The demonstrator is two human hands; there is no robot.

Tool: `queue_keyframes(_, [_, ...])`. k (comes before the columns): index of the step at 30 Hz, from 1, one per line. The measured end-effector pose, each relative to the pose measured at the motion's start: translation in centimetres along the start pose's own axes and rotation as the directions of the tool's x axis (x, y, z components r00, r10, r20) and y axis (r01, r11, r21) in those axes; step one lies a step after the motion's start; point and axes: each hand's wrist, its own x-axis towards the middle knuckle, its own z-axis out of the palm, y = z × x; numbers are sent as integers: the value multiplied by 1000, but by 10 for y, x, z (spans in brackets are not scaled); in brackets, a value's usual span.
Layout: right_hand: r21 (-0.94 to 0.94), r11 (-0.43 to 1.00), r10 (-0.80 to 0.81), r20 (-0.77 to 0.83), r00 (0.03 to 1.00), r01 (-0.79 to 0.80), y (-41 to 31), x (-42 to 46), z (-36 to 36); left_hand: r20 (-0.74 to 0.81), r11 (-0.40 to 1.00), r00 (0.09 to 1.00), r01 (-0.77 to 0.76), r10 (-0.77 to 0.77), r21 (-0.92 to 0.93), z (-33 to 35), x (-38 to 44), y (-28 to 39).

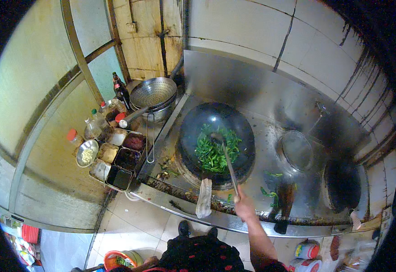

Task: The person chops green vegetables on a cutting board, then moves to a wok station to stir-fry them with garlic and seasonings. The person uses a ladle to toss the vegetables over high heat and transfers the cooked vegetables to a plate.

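My right hand [245, 205] grips the long handle of a wok ladle [231, 166]. The ladle's head rests among chopped leafy greens [215, 149] in a large dark wok [193, 122]. A pale cloth is wrapped around the wok's handle [203, 199], which points towards me over the stove's front edge. At the bottom rim of the picture, a small part of my left hand or arm [149, 263] shows beside my dark clothing. Its fingers cannot be made out.
Left of the stove are seasoning containers [120, 178], a bowl of chopped garlic [88, 156], several bottles [120, 88] and a perforated strainer [153, 91] on a metal pot. Rightward are a round metal lid or pan [296, 151], a second wok [342, 185] and stray leaves [269, 193]. An orange-rimmed bucket [111, 260] stands below.
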Motion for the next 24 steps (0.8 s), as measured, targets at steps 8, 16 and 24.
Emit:
queue_keyframes(8, [-74, 991, 117, 107, 987, -110, -18, -40, 20, 171, 927, 974, -200, 151, 317, 17, -3, 77])
queue_keyframes(16, [33, 999, -36, -99, 994, 40, -21, -34, -42, 183, 178, 915, -260, 360, 949, 10, 27, 157])
queue_keyframes(24, [-246, 969, 11, 74, 997, 8, -14, -35, -30, 645, 868, 639, -71, 418, -492, 128, -57, 358])
